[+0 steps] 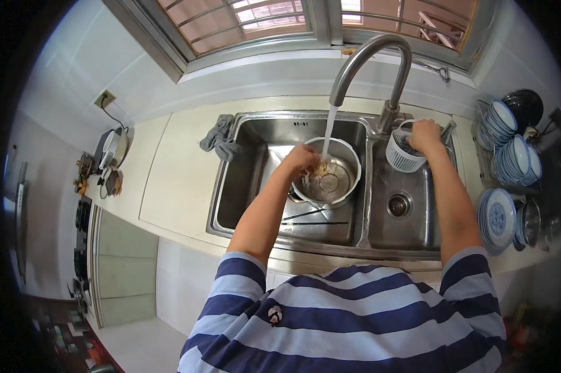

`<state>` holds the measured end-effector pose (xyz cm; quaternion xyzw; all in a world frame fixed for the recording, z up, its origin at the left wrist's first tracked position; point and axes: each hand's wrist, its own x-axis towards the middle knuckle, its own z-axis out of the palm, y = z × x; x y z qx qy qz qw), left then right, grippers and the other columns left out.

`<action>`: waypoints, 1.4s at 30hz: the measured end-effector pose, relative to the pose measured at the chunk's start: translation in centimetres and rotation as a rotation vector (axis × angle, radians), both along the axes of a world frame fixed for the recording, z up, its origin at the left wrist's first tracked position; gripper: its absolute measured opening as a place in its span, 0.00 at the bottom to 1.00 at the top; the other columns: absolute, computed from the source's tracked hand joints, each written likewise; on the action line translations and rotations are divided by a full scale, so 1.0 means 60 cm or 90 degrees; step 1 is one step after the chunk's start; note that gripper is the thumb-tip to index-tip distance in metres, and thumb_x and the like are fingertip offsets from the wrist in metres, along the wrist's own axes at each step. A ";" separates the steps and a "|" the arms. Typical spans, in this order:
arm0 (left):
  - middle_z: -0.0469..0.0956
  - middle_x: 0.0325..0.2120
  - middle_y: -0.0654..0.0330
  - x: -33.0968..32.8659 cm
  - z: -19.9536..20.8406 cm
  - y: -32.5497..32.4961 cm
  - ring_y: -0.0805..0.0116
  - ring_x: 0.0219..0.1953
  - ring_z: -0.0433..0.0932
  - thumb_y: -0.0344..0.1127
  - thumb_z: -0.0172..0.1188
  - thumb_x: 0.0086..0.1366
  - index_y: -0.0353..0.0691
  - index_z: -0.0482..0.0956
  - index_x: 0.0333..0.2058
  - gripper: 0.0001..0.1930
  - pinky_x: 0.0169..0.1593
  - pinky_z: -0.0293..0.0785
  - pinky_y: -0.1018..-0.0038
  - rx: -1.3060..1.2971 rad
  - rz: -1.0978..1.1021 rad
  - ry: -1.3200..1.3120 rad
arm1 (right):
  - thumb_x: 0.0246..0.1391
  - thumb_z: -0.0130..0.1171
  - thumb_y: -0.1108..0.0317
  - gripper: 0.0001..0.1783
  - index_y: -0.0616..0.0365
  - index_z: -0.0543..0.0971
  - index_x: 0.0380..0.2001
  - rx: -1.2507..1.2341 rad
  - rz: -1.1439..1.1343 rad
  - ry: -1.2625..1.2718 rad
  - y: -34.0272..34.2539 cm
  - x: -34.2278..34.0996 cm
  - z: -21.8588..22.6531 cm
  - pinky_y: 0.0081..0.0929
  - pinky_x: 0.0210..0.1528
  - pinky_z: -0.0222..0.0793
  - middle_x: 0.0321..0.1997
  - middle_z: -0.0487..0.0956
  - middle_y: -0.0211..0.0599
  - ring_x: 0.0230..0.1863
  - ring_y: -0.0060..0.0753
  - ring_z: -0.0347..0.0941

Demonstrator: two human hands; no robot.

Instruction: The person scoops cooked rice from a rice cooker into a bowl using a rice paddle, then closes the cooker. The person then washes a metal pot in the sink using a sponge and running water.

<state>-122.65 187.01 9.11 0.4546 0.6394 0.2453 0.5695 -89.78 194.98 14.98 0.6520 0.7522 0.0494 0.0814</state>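
Observation:
A round metal pot [346,186] sits in the larger, left basin, with water from the faucet running into it. My left hand [302,159] is over the pot's left side, its fingers closed on a yellowish, crumpled thing [321,168] beside the stream. A white slatted basket [406,156] with a handle stands tilted at the back of the smaller, right basin. Inside it lies something dark and mesh-like [407,145]. My right hand [425,135] reaches down at the basket's right rim; its fingertips are hidden, so I cannot tell what they grip.
A curved metal faucet [374,43] arches over the steel double sink [287,233]. A grey cloth [220,140] lies on the counter at the sink's left rim. On the right stand a rack of bowls [515,158] and stacked plates [497,221]. A drain [399,205] shows in the right basin.

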 end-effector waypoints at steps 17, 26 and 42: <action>0.79 0.31 0.47 -0.012 -0.039 -0.048 0.50 0.35 0.78 0.40 0.58 0.47 0.38 0.81 0.29 0.13 0.39 0.73 0.61 0.174 -0.131 0.595 | 0.49 0.51 0.62 0.17 0.60 0.78 0.39 0.082 -0.010 0.129 -0.035 -0.001 -0.005 0.43 0.50 0.64 0.46 0.76 0.43 0.51 0.47 0.67; 0.77 0.25 0.64 0.241 -0.060 -0.049 0.73 0.25 0.74 0.29 0.58 0.54 0.40 0.76 0.30 0.03 0.29 0.70 0.77 0.107 -0.024 -0.356 | 0.47 0.45 0.78 0.23 0.62 0.68 0.51 0.164 0.000 0.183 -0.001 0.229 -0.009 0.35 0.58 0.59 0.57 0.66 0.47 0.58 0.44 0.63; 0.75 0.33 0.61 0.636 -0.209 0.100 0.67 0.35 0.74 0.32 0.50 0.60 0.43 0.72 0.35 0.06 0.35 0.72 0.71 -0.190 0.368 -0.806 | 0.43 0.48 0.80 0.27 0.64 0.67 0.51 0.003 0.143 0.151 0.066 0.286 -0.060 0.32 0.61 0.56 0.59 0.63 0.48 0.61 0.43 0.59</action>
